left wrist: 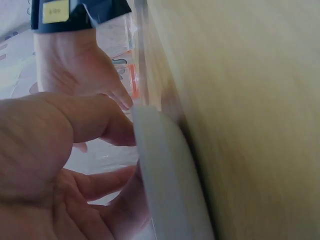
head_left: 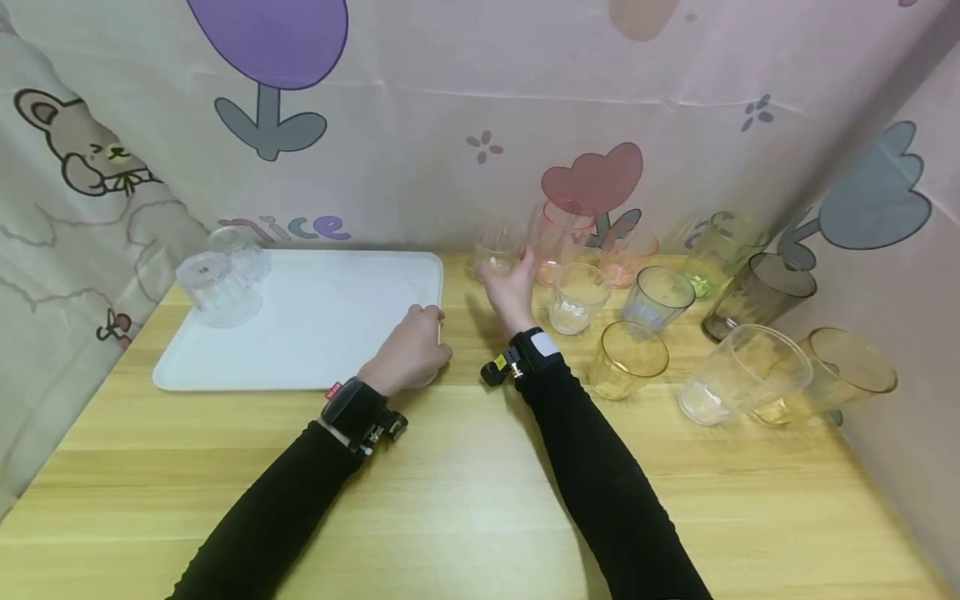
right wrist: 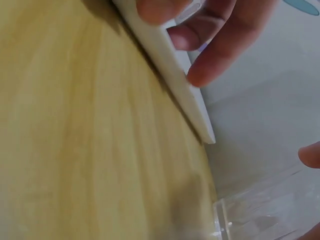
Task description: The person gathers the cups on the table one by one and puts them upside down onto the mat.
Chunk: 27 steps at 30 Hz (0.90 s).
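A white tray lies at the left of a wooden table. My left hand grips its right front corner, thumb curled over the rim. The right wrist view shows those fingers on the tray edge. Two clear cups stand upside down at the tray's far left corner. My right hand reaches out with fingers spread toward a small clear cup by the back wall. That cup sits just beyond the hand, and I cannot tell whether they touch.
Several plastic cups crowd the right half of the table: a tall pink one, a clear one, a grey-blue one, an amber one, a dark one. A patterned cloth walls in the back and both sides.
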Available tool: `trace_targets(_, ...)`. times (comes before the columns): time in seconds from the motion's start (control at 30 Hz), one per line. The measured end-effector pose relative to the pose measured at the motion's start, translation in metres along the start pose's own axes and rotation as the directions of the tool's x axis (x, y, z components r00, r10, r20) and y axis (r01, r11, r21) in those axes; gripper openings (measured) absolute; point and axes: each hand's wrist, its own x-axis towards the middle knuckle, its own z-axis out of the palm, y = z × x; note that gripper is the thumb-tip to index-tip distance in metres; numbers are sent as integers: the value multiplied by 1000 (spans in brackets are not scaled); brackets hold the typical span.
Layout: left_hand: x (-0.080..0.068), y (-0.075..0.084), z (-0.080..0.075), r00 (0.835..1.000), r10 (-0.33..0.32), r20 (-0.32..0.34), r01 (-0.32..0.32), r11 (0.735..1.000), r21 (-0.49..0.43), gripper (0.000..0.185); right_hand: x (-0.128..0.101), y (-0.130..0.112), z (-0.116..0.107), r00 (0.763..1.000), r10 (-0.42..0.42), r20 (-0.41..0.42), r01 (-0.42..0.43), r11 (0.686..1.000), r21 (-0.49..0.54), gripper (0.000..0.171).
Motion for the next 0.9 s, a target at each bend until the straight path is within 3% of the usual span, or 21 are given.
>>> trace_targets(0.5,3,2,3,999,-33,13,32,999,10,66,30,11,9,1000,-4,0,4,996,90,106)
trace_targets(0.9,3,2,4,999,-53,4,53,999,3,61,32,14,7,1000,8,24,-11,993,115,103)
